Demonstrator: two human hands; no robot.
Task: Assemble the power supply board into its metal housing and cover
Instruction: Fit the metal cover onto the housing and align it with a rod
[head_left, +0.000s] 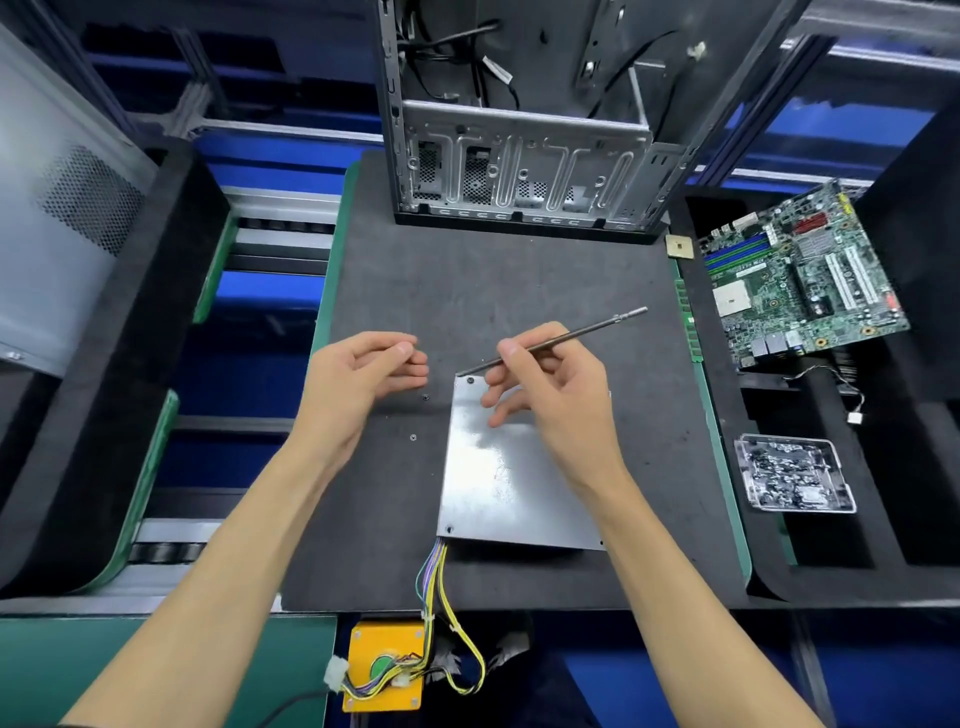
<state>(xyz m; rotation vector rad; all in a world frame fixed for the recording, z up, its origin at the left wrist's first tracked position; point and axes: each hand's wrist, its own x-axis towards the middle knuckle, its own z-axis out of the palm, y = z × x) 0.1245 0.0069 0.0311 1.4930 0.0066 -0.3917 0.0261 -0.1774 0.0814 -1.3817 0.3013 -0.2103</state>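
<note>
1. No brand, label or printed writing can be read on any part; the motherboard (802, 280) far off to the right of the right hand is too small and blurred to make out its markings.
2. The right hand (550, 384) hovers over the far edge of the metal cover (514, 478), palm down, pinching a thin screwdriver shaft (558, 340) between thumb and forefinger; the other fingers hang loosely curled below it.
3. The shaft slants, its near tip down at the cover's far-left corner, right by a screw (470, 381) seated there; whether the tip touches it cannot be told.
4. The left hand (363, 371) floats just left of that corner, fingers curled inward with the thumb over them; it seems to hold nothing, though the palm is hidden.
5. The power supply housing lies flat on the bench (519, 291) under the right hand and forearm, cover up.
6. Its bundle of coloured wires (434, 587) leaves the near edge between the two forearms and hangs past the bench edge.
7. Two loose screws (425, 398) lie on the bench just below the left hand.
8. A computer case (519, 156) stands beyond both hands.
</note>
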